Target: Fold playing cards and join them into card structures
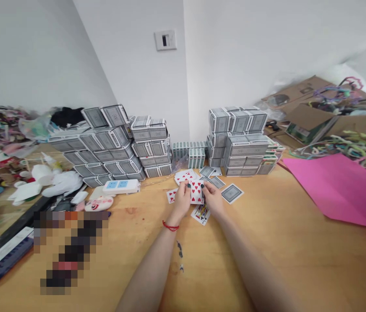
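Observation:
Between my two hands a playing card [197, 193] with red hearts faces me, held upright above the table. My left hand [182, 199], with a red string bracelet at the wrist, pinches its left edge. On the opposite edge, the thumb and fingers of my right hand [212, 198] are closed. Whether more cards sit behind it I cannot tell. Below lies a face-up jack [201, 215], partly covered. Red-suited cards [185, 175] lie behind my left hand, and another red card [171, 196] is beside it. A face-down card [232, 193] rests to the right of my right hand.
Stacked grey card boxes stand at the left [111, 145] and right [246, 147], with small green-white packs [196, 158] between. A white power strip [121, 186] lies left. Pink paper [341, 190], an open carton [319, 115] and pipe cleaners [338, 145] occupy the right side.

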Action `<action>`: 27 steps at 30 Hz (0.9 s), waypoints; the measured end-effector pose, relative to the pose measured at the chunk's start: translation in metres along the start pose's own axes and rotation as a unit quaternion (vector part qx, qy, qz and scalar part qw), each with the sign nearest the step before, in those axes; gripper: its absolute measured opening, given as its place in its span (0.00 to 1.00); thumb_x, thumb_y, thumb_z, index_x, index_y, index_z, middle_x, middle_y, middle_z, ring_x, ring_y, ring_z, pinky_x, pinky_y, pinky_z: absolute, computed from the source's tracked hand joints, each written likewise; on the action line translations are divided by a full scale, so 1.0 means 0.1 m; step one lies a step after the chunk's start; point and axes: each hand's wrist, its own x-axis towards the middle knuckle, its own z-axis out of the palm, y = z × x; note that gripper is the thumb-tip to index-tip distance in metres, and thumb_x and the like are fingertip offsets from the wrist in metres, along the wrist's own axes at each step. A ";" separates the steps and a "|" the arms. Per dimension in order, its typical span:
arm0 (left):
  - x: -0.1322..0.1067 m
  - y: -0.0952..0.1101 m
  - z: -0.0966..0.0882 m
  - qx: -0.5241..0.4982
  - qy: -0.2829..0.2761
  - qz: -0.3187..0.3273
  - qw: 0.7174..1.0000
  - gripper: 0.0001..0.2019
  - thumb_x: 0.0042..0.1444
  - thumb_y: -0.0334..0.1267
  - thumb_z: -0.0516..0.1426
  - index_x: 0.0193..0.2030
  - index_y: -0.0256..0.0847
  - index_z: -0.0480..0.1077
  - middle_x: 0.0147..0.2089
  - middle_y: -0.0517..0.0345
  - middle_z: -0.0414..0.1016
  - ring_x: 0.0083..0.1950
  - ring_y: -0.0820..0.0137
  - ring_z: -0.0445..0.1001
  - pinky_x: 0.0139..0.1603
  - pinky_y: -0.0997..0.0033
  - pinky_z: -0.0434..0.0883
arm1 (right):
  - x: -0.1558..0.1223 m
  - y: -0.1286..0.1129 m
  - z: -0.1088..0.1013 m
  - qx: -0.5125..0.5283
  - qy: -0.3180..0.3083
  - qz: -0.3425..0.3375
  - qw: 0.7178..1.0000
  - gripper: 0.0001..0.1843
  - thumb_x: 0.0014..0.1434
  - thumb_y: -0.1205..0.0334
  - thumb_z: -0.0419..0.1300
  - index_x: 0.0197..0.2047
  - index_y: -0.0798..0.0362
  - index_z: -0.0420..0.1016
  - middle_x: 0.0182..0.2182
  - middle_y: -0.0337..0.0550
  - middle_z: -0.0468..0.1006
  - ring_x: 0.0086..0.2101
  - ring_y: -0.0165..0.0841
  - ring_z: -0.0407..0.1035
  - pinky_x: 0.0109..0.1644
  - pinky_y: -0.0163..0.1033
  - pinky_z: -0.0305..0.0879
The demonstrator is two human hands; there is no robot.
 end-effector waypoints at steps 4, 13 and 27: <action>0.01 -0.03 -0.02 -0.030 -0.032 -0.006 0.999 0.06 0.52 0.35 0.49 0.36 0.39 0.64 0.24 0.64 0.64 0.23 0.76 0.61 0.24 0.78 0.60 | 0.00 -0.01 -0.03 0.005 -0.001 0.017 1.000 0.16 0.48 0.57 0.53 0.39 0.52 0.72 0.33 0.39 0.76 0.30 0.33 0.67 0.32 0.36 0.63; 0.07 -0.03 -0.06 -0.067 -0.032 -0.003 0.997 0.11 0.48 0.33 0.52 0.40 0.38 0.67 0.36 0.56 0.72 0.35 0.73 0.69 0.35 0.74 0.65 | 0.00 -0.03 -0.02 0.004 0.010 0.019 1.000 0.15 0.48 0.57 0.54 0.39 0.51 0.73 0.32 0.38 0.76 0.30 0.33 0.67 0.34 0.38 0.63; -0.02 0.13 0.01 0.068 0.027 0.014 0.997 0.07 0.52 0.35 0.47 0.29 0.39 0.65 0.26 0.61 0.66 0.28 0.74 0.63 0.30 0.75 0.59 | -0.02 -0.03 0.01 -0.002 0.006 0.025 1.000 0.11 0.47 0.54 0.56 0.28 0.54 0.69 0.21 0.36 0.71 0.20 0.27 0.62 0.24 0.32 0.57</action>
